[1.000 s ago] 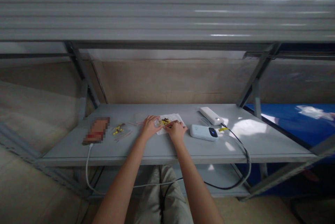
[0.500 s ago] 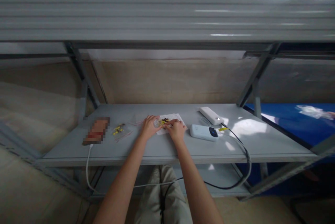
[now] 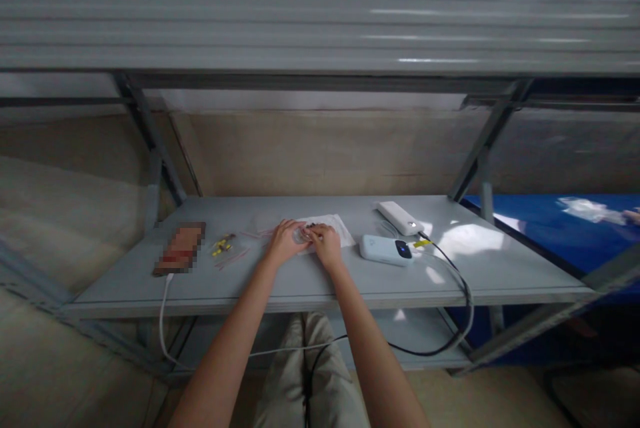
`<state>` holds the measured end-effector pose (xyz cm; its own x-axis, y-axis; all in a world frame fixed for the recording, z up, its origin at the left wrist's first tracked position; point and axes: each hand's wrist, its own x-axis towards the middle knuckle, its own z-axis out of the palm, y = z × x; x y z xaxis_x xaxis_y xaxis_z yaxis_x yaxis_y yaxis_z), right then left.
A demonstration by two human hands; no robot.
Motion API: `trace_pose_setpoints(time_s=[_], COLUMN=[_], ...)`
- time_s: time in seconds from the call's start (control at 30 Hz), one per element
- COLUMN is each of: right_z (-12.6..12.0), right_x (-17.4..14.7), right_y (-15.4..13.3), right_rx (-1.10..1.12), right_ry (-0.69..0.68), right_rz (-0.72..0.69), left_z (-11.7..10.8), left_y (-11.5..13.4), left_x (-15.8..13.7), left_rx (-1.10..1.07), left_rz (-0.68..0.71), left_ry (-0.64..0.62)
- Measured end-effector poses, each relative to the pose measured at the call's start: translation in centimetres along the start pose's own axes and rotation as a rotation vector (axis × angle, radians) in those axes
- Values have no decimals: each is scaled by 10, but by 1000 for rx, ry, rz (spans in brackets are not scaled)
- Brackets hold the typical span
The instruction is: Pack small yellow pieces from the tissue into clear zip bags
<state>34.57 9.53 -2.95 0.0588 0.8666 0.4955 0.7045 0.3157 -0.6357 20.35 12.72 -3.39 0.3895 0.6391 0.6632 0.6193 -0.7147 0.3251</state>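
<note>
My left hand (image 3: 285, 243) is closed on the edge of a small clear plastic bag (image 3: 301, 235) in the middle of the shelf. Right beside it, my right hand (image 3: 326, 243) has its fingers pinched together at the bag; what they hold is too small to name. Under and behind my hands lies a white sheet (image 3: 343, 228), with a few small dark pieces (image 3: 311, 224) showing past my fingers. To the left is another clear bag (image 3: 234, 257) with red edge lines, and small yellow and dark pieces (image 3: 220, 245) lie at it.
A blurred-out phone (image 3: 181, 248) with a white cable lies at the left. A pale blue power bank (image 3: 383, 250) and a white one (image 3: 399, 218) lie at the right, their cables (image 3: 469, 308) looping over the front edge. A metal beam (image 3: 300, 28) crosses above.
My right hand has shifted slightly left, closer to my left hand, and covers the yellow pieces that showed between them. More of the white sheet shows on the right. The view has shifted slightly.
</note>
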Motion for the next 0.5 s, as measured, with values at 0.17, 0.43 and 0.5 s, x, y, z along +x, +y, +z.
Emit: trace_pose_setpoints(time_s=[0.17, 0.43, 0.5], right_z=[5, 13, 12], right_x=[0, 2, 2], right_y=[1, 10, 7], right_rx=[51, 364, 391], right_ry=[41, 32, 42], right_rz=[13, 120, 105], left_z=[-2, 1, 3], left_y=[-3, -11, -14], left_x=[1, 4, 5], left_rx=[-9, -208, -293], left_rz=[-86, -218, -264], left_ry=[67, 74, 98])
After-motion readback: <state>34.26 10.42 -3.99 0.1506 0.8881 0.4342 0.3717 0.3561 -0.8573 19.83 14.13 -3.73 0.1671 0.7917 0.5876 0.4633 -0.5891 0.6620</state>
